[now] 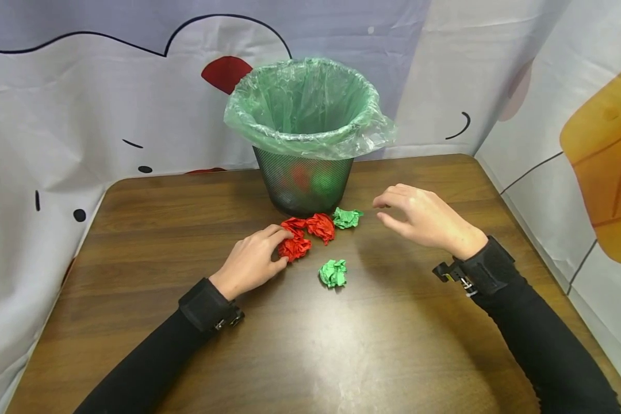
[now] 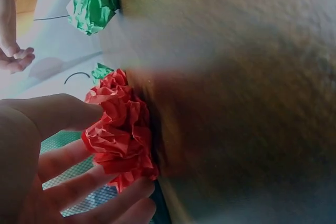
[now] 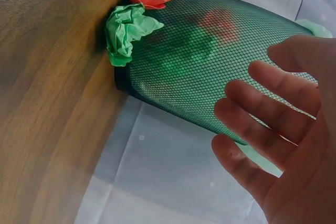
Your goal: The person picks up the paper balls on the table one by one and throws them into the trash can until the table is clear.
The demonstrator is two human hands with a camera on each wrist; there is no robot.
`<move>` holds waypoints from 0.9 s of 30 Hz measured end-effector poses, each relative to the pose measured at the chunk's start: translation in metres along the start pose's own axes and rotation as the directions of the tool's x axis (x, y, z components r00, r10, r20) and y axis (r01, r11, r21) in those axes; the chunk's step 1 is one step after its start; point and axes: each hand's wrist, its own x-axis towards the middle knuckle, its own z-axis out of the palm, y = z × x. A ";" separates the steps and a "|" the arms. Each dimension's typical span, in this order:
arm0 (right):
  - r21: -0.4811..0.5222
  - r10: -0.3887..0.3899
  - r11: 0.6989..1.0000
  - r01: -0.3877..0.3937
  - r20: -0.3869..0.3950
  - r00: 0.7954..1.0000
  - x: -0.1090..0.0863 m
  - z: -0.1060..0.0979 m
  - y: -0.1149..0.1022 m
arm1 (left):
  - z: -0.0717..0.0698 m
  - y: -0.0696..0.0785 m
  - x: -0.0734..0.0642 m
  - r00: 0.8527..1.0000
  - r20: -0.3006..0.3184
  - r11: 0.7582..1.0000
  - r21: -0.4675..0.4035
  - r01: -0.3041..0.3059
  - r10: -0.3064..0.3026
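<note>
My left hand (image 1: 256, 259) is at a red crumpled paper ball (image 1: 296, 249), with thumb and fingers curved round its near side. In the left wrist view the thumb lies against the red paper (image 2: 118, 145) and the other fingers reach behind it. Two more red paper balls, one partly behind the fingers (image 1: 292, 225) and one to its right (image 1: 321, 227), lie close by. My right hand (image 1: 424, 218) hovers above the table, fingers loosely bent, holding nothing. Nearest to it is a green paper ball (image 1: 347, 218); another green paper ball (image 1: 333, 273) lies nearer me.
Behind the paper balls stands a black mesh wastebasket (image 1: 302, 184) lined with a green plastic bag (image 1: 310, 138). Red and green shapes show through its mesh. The wooden table (image 1: 186, 201) meets a printed cloth backdrop (image 1: 108, 115) at the back and right.
</note>
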 end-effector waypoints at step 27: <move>0.023 0.034 0.999 -0.035 0.019 0.999 -0.010 0.009 0.001 | 0.001 -0.004 -0.003 0.999 -0.055 0.997 -0.072 -0.002 -0.002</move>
